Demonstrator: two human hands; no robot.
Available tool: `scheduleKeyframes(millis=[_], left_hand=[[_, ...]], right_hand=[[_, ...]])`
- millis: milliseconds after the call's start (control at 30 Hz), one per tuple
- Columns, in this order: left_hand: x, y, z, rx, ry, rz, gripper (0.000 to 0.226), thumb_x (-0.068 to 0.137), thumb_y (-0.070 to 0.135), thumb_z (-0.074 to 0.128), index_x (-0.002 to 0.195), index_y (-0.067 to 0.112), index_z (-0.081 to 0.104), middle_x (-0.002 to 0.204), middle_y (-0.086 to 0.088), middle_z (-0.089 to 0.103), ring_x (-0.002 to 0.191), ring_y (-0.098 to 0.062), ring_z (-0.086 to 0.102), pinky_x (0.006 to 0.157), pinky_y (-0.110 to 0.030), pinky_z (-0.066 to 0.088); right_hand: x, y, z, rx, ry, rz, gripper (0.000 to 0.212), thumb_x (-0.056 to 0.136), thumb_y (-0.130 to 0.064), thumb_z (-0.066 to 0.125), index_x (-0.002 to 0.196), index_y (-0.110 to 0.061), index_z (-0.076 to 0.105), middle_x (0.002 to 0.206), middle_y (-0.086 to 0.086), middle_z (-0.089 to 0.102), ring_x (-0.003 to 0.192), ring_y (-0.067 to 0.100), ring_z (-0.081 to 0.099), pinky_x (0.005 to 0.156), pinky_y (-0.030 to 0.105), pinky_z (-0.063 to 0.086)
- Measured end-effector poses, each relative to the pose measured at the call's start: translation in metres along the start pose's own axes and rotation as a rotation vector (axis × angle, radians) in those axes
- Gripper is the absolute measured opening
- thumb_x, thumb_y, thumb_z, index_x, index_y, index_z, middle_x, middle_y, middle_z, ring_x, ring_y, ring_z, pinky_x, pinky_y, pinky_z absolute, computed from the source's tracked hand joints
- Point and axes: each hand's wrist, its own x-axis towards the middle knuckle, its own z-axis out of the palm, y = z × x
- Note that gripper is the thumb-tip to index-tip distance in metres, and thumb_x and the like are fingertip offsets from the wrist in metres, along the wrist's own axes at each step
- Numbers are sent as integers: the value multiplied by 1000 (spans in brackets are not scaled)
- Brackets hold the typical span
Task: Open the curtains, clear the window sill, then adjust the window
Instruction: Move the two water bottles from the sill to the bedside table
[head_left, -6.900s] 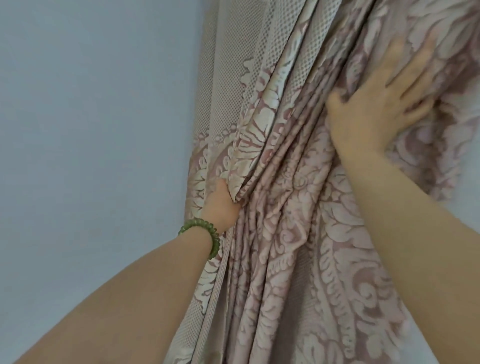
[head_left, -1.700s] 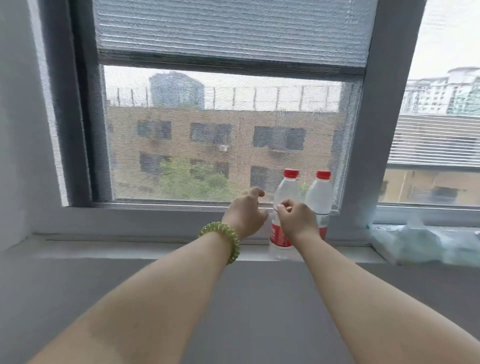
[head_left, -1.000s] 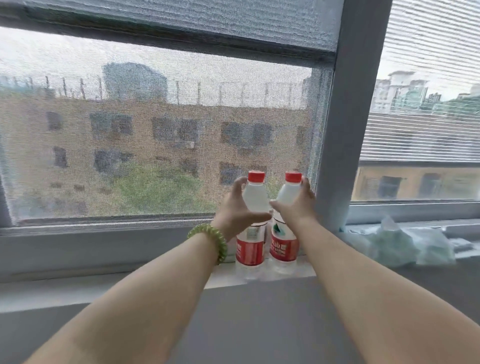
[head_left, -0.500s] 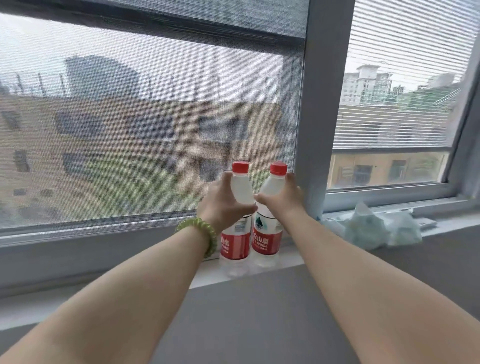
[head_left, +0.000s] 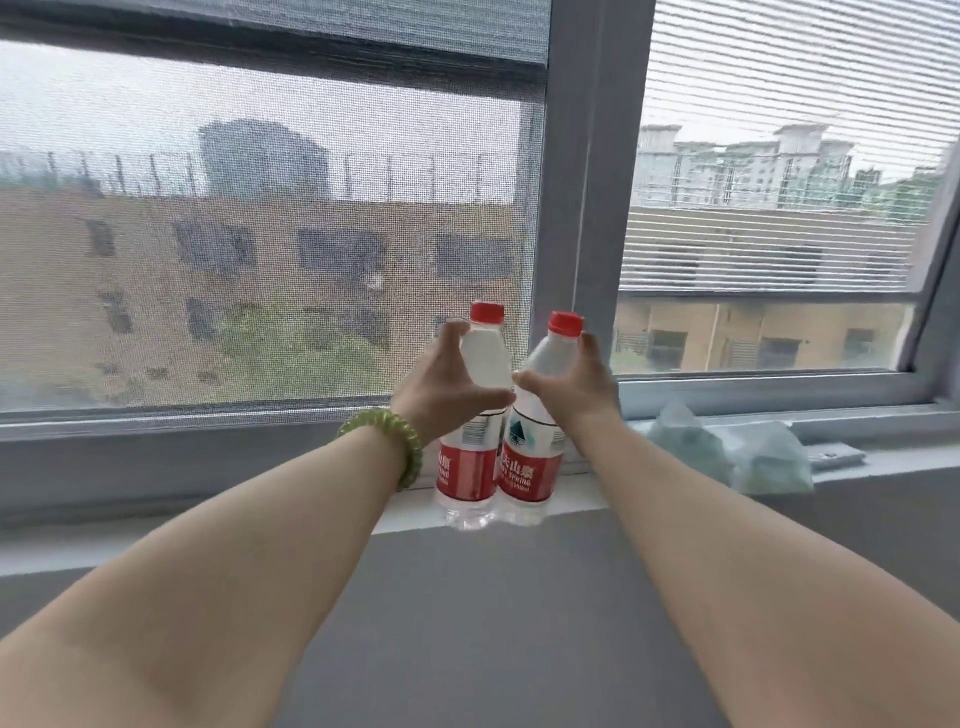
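Two clear water bottles with red caps and red labels are side by side at the window sill (head_left: 291, 530). My left hand (head_left: 441, 387) grips the upper body of the left bottle (head_left: 475, 467). My right hand (head_left: 576, 384) grips the upper body of the right bottle (head_left: 530, 467), which tilts left against the other. Both bottle bases sit at the sill's front edge; I cannot tell whether they still touch it. Behind them is the window's mesh screen (head_left: 260, 249) and the grey frame post (head_left: 587, 208). No curtain is in view.
Crumpled clear plastic bags (head_left: 727, 457) with greenish contents lie on the sill to the right. The right pane (head_left: 769, 208) has lowered slatted blinds. A grey wall (head_left: 493, 623) drops below the sill.
Earlier both hands were in the curtain folds; then they reached to the bottles and closed on them. Since half a second ago the right bottle has tilted left and both sit slightly forward.
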Motion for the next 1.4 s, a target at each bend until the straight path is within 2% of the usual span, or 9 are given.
scheduleKeyframes(millis=[100,233,300,400,567,767,1000,1167,1400], left_hand=[[-9,28,16,40,14,-15,84,70,33,77,133,19,23,108,-5,49,94,-23,55,84,-40,53],[-30,73,45,95,-20,-13,86,71,33,77,135,18,22,107,-3,49,96,-22,55,82,-34,50],[-42,96,59,96,-27,-32,87,71,32,77,136,19,21,107,-3,48,97,-23,55,82,-31,48],[-56,134,88,63,-60,-29,87,71,28,78,135,20,19,117,-12,49,106,-29,56,91,-41,52],[-72,194,154,62,-102,-5,85,73,29,77,135,15,21,131,-13,47,117,-31,52,97,-41,48],[-82,259,266,-93,-274,28,87,75,26,76,136,20,15,125,-6,49,111,-27,53,95,-40,48],[-89,330,386,-246,-438,17,80,74,24,77,134,13,26,125,-8,55,112,-26,57,91,-37,48],[-74,371,472,-265,-519,82,69,73,21,76,125,8,32,121,-11,53,95,-23,53,80,-35,49],[-27,421,608,-250,-660,126,64,70,17,74,121,8,36,122,-11,47,106,-31,56,87,-42,52]], right_hand=[[-6,10,-34,15,-65,-72,66,78,-30,72,131,-18,36,116,8,53,92,20,46,78,28,37],[-18,28,-91,34,-101,-59,69,78,-33,71,133,-15,34,127,12,53,112,29,52,88,35,42],[-25,40,-117,36,-119,-39,69,78,-34,72,133,-13,34,130,13,52,112,27,51,87,33,41],[-37,63,-160,34,-128,-2,70,77,-35,73,132,-12,35,128,13,54,110,26,52,82,30,38],[-49,117,-226,-30,-65,100,79,71,-42,77,132,-11,38,130,12,57,117,31,55,96,40,47],[-64,194,-321,-128,54,236,62,75,-39,74,123,-10,49,123,10,61,113,29,57,79,28,39],[-70,285,-413,-160,218,414,57,71,-36,79,116,-13,51,117,7,63,110,28,59,81,32,42],[-58,350,-466,-182,297,519,60,70,-34,80,118,-14,50,120,6,62,112,26,57,81,29,40],[-6,460,-532,-239,387,665,65,67,-38,81,121,-18,51,124,6,61,114,28,58,84,32,45]])
